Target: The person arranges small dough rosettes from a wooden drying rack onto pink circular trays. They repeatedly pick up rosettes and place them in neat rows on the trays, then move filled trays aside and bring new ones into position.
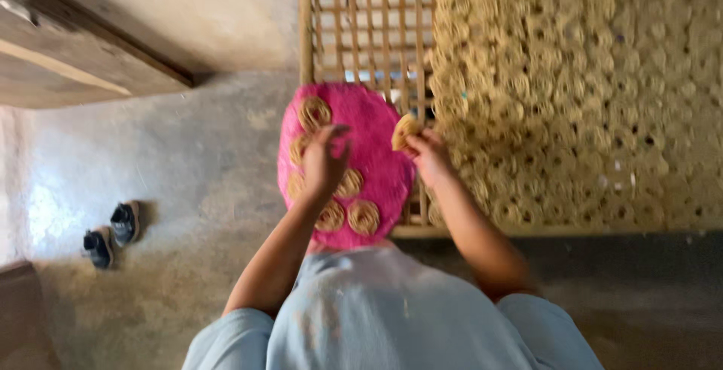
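A round pink mat (376,151) lies on the near corner of a wooden lattice rack (361,31), carrying several small pale noodle coils (364,217). My left hand (324,160) hovers over the mat's left half, fingers bent down onto the coils; whether it grips one is blurred. My right hand (428,153) is at the mat's right edge, pinching one noodle coil (404,130) lifted off the mat. The picture is motion-blurred.
Rows of many noodle coils (572,91) cover the rack to the right. The rack's near wooden rail (557,229) runs across. A pair of dark shoes (111,233) sits on the concrete floor at left, below a wooden door (75,46).
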A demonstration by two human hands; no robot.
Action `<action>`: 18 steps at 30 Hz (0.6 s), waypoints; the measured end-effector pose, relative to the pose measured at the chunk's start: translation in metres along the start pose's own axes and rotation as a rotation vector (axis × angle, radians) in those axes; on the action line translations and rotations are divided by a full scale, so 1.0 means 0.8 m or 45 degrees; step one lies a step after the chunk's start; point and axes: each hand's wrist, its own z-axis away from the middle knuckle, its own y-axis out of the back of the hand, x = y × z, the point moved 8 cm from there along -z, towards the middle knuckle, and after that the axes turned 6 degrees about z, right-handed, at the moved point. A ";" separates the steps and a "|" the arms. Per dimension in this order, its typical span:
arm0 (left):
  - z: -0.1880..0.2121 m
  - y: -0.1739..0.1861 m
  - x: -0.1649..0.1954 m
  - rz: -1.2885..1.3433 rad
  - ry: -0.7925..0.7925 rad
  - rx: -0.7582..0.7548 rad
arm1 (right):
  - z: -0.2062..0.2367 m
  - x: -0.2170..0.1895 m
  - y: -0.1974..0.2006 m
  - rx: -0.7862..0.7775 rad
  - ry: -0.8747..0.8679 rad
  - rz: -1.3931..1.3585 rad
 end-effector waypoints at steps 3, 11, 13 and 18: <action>-0.056 0.075 -0.039 -0.641 -0.143 0.355 | -0.088 -0.108 -0.008 0.169 0.263 0.418; -0.077 0.077 -0.100 -0.300 0.129 0.102 | -0.261 -0.258 -0.072 0.180 0.319 0.457; -0.078 0.075 -0.097 -0.331 0.215 0.037 | -0.281 -0.270 -0.081 0.205 0.347 0.557; -0.098 0.073 -0.082 -0.352 0.168 -0.024 | -0.286 -0.306 -0.102 0.666 0.819 1.722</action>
